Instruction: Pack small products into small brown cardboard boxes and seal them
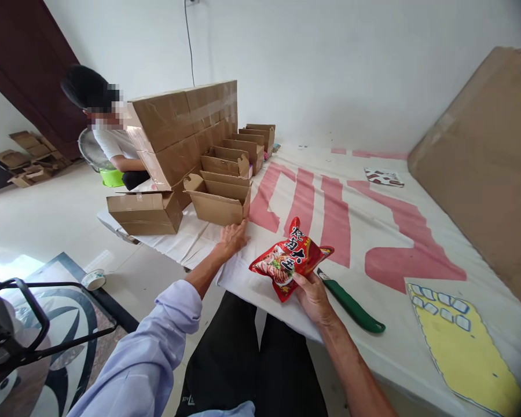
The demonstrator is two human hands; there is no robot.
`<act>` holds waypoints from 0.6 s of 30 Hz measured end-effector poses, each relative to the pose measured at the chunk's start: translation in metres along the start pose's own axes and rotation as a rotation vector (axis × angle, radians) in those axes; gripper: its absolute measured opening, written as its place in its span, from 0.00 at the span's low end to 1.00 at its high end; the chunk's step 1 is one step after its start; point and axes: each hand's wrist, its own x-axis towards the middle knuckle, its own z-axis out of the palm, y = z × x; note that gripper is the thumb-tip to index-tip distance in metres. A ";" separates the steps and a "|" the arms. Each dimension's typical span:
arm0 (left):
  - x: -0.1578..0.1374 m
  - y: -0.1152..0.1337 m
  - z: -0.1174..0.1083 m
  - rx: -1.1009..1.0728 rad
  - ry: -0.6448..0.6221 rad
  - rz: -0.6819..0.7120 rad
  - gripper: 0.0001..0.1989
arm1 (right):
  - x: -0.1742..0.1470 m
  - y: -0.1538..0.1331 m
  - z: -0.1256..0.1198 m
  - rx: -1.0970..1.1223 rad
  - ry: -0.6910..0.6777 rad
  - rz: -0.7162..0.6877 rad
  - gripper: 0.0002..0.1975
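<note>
My right hand (316, 298) grips the lower edge of a shiny red food packet (292, 260), its thumb on the front. The packet has large printed characters and a picture of a dish, and it is held above the white cloth. Just right of that hand lies a green-handled knife (351, 304); its blade is mostly hidden. My left hand (234, 238) rests at the table edge with its index finger stretched to the near corner of an open cardboard box (221, 205). Nothing shows in that hand. The box's inside is only partly visible.
Several open cardboard boxes (255, 152) run back in a row beside a stack of closed cartons (173, 124). Another carton (145, 214) stands at the left edge. A person (113, 139) sits behind the stack. A yellow cutout (464, 347) lies at right, near a large cardboard panel (481, 162).
</note>
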 end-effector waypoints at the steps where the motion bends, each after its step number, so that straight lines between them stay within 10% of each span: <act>1: 0.001 -0.007 -0.001 0.000 0.020 -0.028 0.37 | 0.000 0.000 0.000 0.014 0.003 0.003 0.30; 9: 0.012 -0.070 -0.008 -0.097 0.169 -0.067 0.39 | -0.002 -0.003 0.003 0.036 -0.002 -0.017 0.28; 15: 0.010 -0.108 0.003 -0.211 0.350 -0.135 0.20 | 0.000 0.002 -0.001 0.033 0.018 -0.007 0.29; 18: 0.018 -0.121 0.010 -0.291 0.463 -0.261 0.33 | -0.001 0.003 -0.001 0.032 0.017 -0.004 0.29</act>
